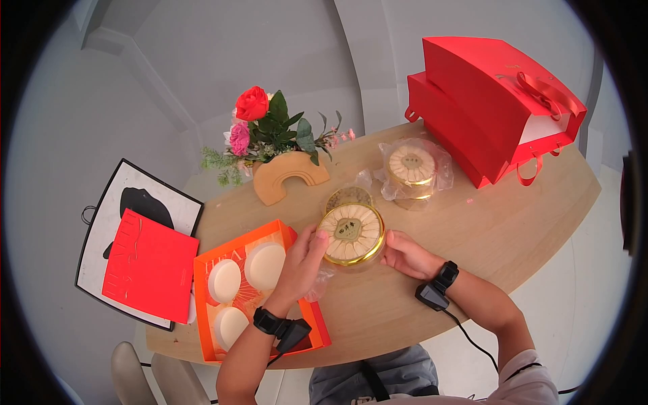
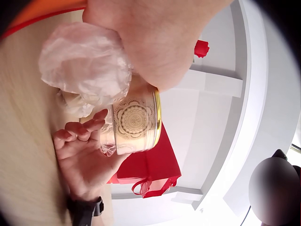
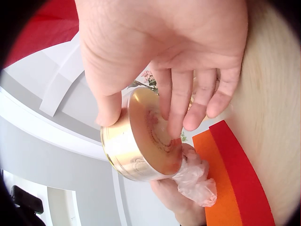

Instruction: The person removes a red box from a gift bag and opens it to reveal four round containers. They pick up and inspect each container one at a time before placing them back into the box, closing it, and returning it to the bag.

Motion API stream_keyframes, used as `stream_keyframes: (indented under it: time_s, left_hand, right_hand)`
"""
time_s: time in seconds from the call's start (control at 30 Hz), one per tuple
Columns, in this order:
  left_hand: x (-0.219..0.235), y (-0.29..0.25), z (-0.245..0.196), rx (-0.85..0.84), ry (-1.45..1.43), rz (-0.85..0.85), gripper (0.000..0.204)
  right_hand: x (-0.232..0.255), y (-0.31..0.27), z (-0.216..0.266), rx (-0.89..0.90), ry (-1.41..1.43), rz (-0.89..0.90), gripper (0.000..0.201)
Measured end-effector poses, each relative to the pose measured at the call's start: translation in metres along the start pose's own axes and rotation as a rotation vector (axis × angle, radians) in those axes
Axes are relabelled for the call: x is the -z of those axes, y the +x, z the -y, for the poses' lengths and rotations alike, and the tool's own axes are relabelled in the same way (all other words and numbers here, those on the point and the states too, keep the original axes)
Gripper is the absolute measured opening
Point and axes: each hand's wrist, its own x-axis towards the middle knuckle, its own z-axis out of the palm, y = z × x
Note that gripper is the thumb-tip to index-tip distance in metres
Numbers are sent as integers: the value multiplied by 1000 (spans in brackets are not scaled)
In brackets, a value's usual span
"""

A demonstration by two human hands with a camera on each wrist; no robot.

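Note:
A round clear-sided canister [image 1: 351, 233] with a pleated cream top and a gold rim is held up over the table between both hands. My left hand [image 1: 304, 263] grips its left side, thumb on the top edge. Crumpled clear plastic wrap [image 2: 87, 66] hangs by that hand, under the canister. On the other side, my right hand [image 1: 412, 255] has its thumb against the wall, and its fingers [image 3: 176, 103] reach beneath the base. A patterned ring decorates the canister's side in the left wrist view. Just behind it lies a round clear-and-gold piece [image 1: 349, 197], partly covered.
An orange box [image 1: 200, 297] with several round cream pieces stands at the left, under my left forearm. Further left, a red card [image 1: 152, 266] lies on a framed picture [image 1: 98, 223]. Wrapped stacked canisters [image 1: 413, 165], a flower arrangement [image 1: 270, 128] and a red gift bag [image 1: 472, 108] stand behind.

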Motion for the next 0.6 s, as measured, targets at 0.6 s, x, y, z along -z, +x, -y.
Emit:
stream_keyframes:
  time_s: [0.6]
  left_hand:
    - [1,-1,-6,-69,-195,-9,56]
  right_hand:
    - [-12,2,11,23,43,59,62]
